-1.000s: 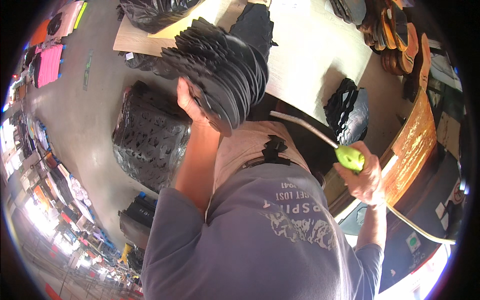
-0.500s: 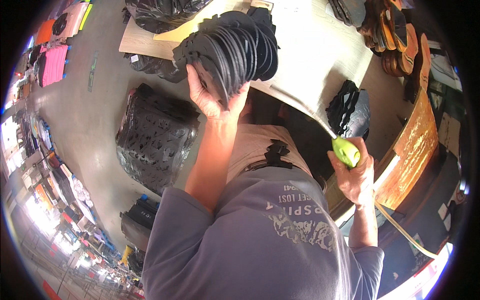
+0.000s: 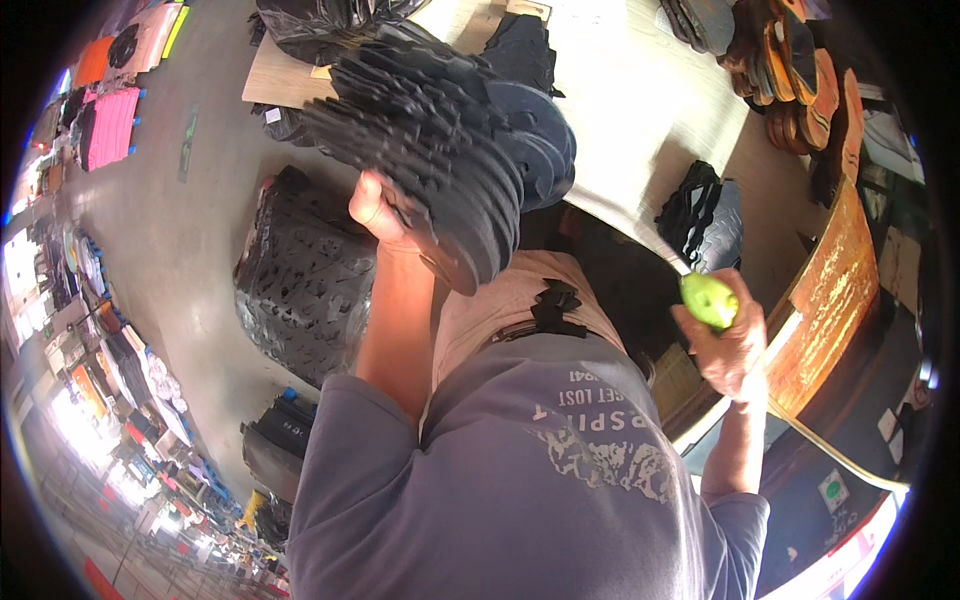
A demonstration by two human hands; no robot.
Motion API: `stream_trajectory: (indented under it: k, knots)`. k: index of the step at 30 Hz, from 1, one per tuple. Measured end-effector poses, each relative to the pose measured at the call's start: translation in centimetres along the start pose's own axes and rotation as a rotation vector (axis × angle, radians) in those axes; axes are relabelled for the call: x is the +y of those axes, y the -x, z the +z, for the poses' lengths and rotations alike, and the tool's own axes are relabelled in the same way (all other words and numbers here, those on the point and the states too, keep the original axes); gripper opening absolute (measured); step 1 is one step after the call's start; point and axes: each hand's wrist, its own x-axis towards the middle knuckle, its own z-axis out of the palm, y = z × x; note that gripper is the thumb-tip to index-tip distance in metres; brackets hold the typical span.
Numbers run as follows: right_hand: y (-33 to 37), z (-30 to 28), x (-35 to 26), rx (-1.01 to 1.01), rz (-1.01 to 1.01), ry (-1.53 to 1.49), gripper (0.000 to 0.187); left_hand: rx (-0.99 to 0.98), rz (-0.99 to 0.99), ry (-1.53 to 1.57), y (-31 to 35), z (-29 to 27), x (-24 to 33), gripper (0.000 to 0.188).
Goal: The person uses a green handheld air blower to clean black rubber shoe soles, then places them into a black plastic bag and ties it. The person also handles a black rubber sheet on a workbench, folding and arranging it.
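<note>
My left hand (image 3: 383, 218) is closed around a fanned stack of black shoe soles (image 3: 440, 165), held up over the near edge of the pale table. Its thumb shows at the stack's left side; most of the fingers are hidden behind the soles. At the right, my right hand (image 3: 730, 345) grips a green air blow gun (image 3: 708, 300). A thin metal nozzle points from it up and left toward the table, and a pale hose (image 3: 835, 460) trails below the hand. Another pair of black soles (image 3: 705, 215) lies on the table just above the blow gun.
Brown and orange sole pieces (image 3: 795, 90) are piled at the far right of the table (image 3: 610, 100). Black plastic bags (image 3: 330, 25) sit at its far left. On the floor at left stands a big black plastic-wrapped bundle (image 3: 305, 285). A worn wooden board (image 3: 830, 300) borders the right side.
The stack of soles has come nearer to me and tilted, its soles fanning out differently with motion blur. My right hand with the blow gun has shifted slightly right and down.
</note>
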Motion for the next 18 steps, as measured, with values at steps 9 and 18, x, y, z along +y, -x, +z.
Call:
stream_trajectory:
  k: [9, 18]
  knots:
    - [-0.1, -3.7, -0.7, -0.12, 0.033, 0.005, 0.027, 0.056, -0.336, -0.127, 1.1, 1.1, 3.2, 0.08]
    - [-2.5, -1.5, -2.4, -0.101, -0.104, 0.13, 0.026, 0.345, -0.501, -0.387, 1.0, 0.3, 2.6, 0.059]
